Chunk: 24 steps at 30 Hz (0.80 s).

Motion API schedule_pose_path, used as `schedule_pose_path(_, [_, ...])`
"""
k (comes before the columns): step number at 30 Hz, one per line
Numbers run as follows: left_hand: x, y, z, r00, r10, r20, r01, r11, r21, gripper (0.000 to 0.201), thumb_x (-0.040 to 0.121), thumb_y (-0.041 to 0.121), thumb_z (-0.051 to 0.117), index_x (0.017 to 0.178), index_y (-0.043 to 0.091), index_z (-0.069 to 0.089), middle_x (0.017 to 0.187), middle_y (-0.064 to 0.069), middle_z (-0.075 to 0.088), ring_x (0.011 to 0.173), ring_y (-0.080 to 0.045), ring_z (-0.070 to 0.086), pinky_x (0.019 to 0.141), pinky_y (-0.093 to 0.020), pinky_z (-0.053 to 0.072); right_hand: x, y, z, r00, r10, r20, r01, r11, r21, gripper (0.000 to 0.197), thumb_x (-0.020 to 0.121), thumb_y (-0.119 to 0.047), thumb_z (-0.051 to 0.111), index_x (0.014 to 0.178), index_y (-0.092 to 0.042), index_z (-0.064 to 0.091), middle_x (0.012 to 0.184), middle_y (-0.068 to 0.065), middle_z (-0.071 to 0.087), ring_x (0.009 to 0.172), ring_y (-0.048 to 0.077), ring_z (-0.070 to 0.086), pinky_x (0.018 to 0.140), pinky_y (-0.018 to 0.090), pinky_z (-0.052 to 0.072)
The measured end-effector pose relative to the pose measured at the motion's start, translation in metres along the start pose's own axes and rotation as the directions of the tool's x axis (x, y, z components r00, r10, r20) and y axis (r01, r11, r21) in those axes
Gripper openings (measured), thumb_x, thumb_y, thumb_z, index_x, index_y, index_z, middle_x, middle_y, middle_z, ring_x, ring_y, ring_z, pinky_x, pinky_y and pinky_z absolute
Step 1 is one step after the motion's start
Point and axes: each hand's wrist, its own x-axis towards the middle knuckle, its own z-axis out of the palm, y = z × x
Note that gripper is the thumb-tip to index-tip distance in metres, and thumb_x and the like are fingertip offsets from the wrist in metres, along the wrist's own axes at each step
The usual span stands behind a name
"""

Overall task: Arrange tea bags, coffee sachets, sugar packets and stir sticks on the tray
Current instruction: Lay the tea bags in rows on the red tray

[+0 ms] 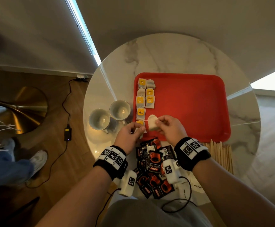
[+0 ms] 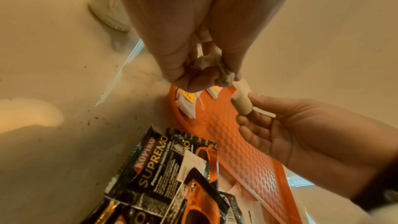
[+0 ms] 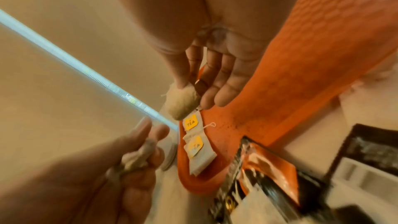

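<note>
A red tray lies on the round marble table. Several tea bags with yellow tags sit in two columns along its left side. My right hand pinches one pale tea bag above the tray's near-left corner; the same tea bag shows in the right wrist view. My left hand grips a bunch of crumpled tea bags just left of it. Black and orange coffee sachets lie heaped in front of the tray. Wooden stir sticks lie at the near right.
Two empty white cups stand left of the tray, close to my left hand. White packets lie partly under the sachet heap. A cable and adapter run across the wooden floor at left, near a person's shoe.
</note>
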Motion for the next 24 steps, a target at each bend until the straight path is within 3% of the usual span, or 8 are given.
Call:
schedule_pose_path(4, [0.002,-0.007,-0.002,0.999,-0.049,0.013,0.049,0.999,0.018,0.01,0.093,0.02,0.069,0.101,0.014,0.07,0.081,0.004,0.067,0.066,-0.004,0.059,0.061,-0.017,0.048,0.033,-0.002,0.001,0.996,0.059,-0.068,-0.059,0.998,0.007,0.003,0.098,-0.025,0.064,0.095,-0.026,0.066,0.091,-0.002,0.072,0.086,0.024,0.072,0.083,0.049,0.06])
schedule_pose_path(10, [0.004,-0.019,-0.007,0.993,-0.112,0.025,0.112,0.994,-0.006,0.035,0.082,0.014,0.081,0.112,0.019,0.063,0.109,-0.001,0.069,0.09,-0.012,0.068,0.075,-0.019,0.055,0.061,-0.003,0.02,0.993,0.099,-0.065,-0.098,0.995,0.014,0.003,0.098,-0.02,0.063,0.099,-0.018,0.065,0.083,0.005,0.073,0.07,0.016,0.069,0.079,0.046,0.062])
schedule_pose_path(13, [0.003,-0.022,-0.011,0.991,-0.128,0.037,0.128,0.992,-0.001,0.046,0.079,0.01,0.084,0.117,0.018,0.06,0.108,-0.002,0.069,0.093,-0.015,0.068,0.079,-0.021,0.057,0.069,0.003,0.026,0.991,0.107,-0.076,-0.109,0.994,-0.023,0.002,0.096,-0.022,0.065,0.096,-0.022,0.063,0.08,0.004,0.074,0.073,0.019,0.073,0.08,0.046,0.061])
schedule_pose_path(16, [0.003,-0.022,-0.012,0.989,-0.141,0.055,0.141,0.99,-0.004,0.05,0.076,0.006,0.084,0.118,0.021,0.059,0.111,-0.006,0.068,0.099,-0.02,0.068,0.086,-0.03,0.057,0.071,0.004,0.026,0.989,0.107,-0.102,-0.117,0.988,-0.1,0.012,0.09,-0.031,0.071,0.096,-0.024,0.063,0.08,-0.004,0.07,0.076,0.017,0.072,0.082,0.042,0.06])
schedule_pose_path(19, [0.002,-0.017,-0.008,0.988,-0.138,0.072,0.14,0.989,-0.034,0.048,0.079,0.0,0.08,0.118,0.018,0.057,0.108,-0.004,0.066,0.094,-0.017,0.067,0.074,-0.021,0.056,0.065,-0.001,0.017,0.984,0.112,-0.138,-0.141,0.965,-0.22,0.028,0.088,-0.043,0.073,0.102,-0.02,0.065,0.08,-0.012,0.062,0.084,0.014,0.065,0.081,0.033,0.054])
schedule_pose_path(21, [0.001,-0.011,-0.003,0.99,-0.127,0.067,0.131,0.99,-0.058,0.047,0.082,-0.004,0.077,0.118,0.018,0.055,0.099,-0.001,0.065,0.087,-0.013,0.065,0.067,-0.018,0.056,0.054,-0.009,0.008,0.985,0.09,-0.15,-0.127,0.957,-0.261,0.036,0.087,-0.051,0.072,0.104,-0.02,0.064,0.085,-0.012,0.062,0.086,0.013,0.063,0.08,0.032,0.052])
schedule_pose_path(24, [0.004,-0.003,0.004,0.995,-0.091,0.046,0.095,0.993,-0.076,0.049,0.084,-0.005,0.073,0.122,0.019,0.053,0.089,0.0,0.067,0.081,-0.009,0.067,0.07,-0.017,0.055,0.03,-0.016,-0.002,0.999,0.017,-0.051,-0.029,0.97,-0.241,0.037,0.089,-0.057,0.068,0.101,-0.023,0.067,0.089,-0.012,0.068,0.081,0.005,0.063,0.072,0.021,0.051])
